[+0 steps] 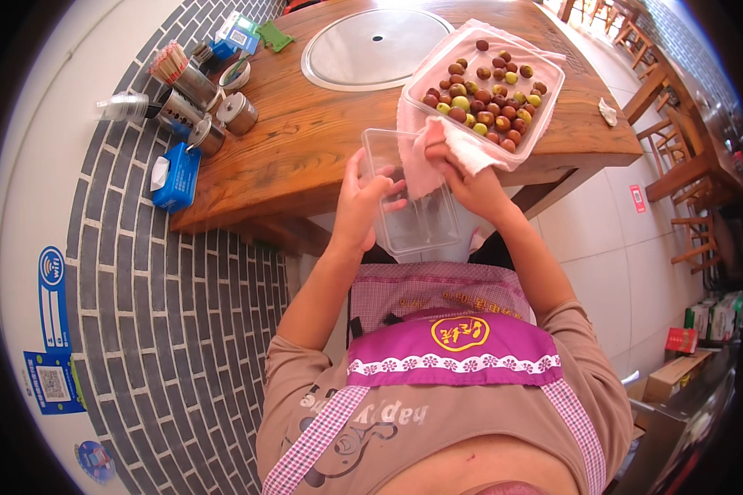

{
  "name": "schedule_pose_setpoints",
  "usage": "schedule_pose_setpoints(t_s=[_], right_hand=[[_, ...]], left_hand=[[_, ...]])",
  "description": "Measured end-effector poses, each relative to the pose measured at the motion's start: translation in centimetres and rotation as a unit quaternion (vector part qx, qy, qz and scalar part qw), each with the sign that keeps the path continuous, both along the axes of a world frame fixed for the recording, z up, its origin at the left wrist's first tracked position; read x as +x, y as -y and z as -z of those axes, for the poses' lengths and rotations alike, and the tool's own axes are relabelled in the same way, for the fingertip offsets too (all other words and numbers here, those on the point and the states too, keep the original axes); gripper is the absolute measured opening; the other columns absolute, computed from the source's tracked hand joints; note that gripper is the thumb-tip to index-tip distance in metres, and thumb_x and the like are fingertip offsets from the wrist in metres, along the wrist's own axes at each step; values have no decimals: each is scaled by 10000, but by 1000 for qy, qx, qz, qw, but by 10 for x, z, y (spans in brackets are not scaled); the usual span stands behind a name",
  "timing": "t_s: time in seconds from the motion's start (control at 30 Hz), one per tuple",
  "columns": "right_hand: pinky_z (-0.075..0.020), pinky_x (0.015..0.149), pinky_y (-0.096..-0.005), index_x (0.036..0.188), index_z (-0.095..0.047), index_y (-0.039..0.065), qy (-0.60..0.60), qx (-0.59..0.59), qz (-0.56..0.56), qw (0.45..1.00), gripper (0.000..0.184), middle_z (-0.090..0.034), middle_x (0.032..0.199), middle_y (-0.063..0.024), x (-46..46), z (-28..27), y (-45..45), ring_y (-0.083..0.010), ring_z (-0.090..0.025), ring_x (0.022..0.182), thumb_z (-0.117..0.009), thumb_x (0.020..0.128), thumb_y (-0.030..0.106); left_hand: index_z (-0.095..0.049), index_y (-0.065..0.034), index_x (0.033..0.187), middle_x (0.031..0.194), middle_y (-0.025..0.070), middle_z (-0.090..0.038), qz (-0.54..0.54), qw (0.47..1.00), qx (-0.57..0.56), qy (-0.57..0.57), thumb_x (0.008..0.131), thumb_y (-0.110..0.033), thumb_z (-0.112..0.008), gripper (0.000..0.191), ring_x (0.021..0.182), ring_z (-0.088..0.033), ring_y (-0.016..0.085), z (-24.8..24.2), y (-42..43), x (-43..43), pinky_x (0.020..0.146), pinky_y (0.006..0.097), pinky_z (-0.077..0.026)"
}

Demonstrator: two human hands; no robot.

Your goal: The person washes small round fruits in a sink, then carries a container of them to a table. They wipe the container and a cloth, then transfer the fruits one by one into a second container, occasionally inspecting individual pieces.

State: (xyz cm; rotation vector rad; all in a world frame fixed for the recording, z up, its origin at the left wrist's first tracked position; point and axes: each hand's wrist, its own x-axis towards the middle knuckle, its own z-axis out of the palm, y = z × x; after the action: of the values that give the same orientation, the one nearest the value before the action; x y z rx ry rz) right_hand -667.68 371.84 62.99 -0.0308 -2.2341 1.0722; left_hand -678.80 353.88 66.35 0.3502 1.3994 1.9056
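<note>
My left hand (358,207) grips a clear rectangular plastic container (418,234) by its side, with several fingertips inside it. The container is tilted and held off the front of the table. In my right hand (478,189) is a pink cloth (464,148), bunched at the top. Part of the cloth hangs over the container's opening and into it. Just beyond my right hand, a clear plastic tray (455,54) holds many red-brown and green jujubes (483,96). A pink towel (408,110) lies under that tray.
The wooden table (278,145) has a round metal cover (353,59) set into it. Along the left wall stand a chopstick holder (195,86), a lidded metal jar (238,113) and a blue tissue box (179,176). A crumpled tissue (607,112) lies near the right edge.
</note>
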Motion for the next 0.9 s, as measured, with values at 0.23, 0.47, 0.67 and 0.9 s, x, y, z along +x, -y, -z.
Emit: schedule_pose_setpoints(t_s=[0.23,0.47,0.67,0.9], right_hand=[[-423,909,-463,1159,-545,57,31,154,-45,987,271,-564,1165,-224,-15,-15,11,-390,-535,1034,-514,892,92],[-447,836,-387,1127,-540,31,18,17,-27,999,258,-618,992,-131,-4,-18,16,-265,-552,912,-396,1005,206],[-411,953,-414,1240,-482,-29,14,-66,-16,998,371,-535,1167,-217,-32,-6,29,-381,-507,1112,-483,871,-67],[-450,821,-360,1093,-561,-25,-34,-105,-28,994,220,-599,946,-134,-19,-12,32,-236,-562,899,-452,948,100]], left_hand=[[-360,-16,1368,1054,163,-626,-36,974,-47,-218,755,-28,-601,659,798,-650,191,8,-28,-15,660,302,-538],[-428,13,1295,976,183,-658,-73,943,-30,-324,691,-54,-630,640,807,-654,222,15,-39,-12,712,330,-521],[-427,4,1296,980,188,-662,-41,920,-130,-368,677,-55,-632,655,883,-658,262,9,-33,-17,809,344,-511],[-356,1,1348,1134,195,-618,-119,955,83,-260,721,66,-556,661,941,-667,255,22,-39,-6,796,319,-533]])
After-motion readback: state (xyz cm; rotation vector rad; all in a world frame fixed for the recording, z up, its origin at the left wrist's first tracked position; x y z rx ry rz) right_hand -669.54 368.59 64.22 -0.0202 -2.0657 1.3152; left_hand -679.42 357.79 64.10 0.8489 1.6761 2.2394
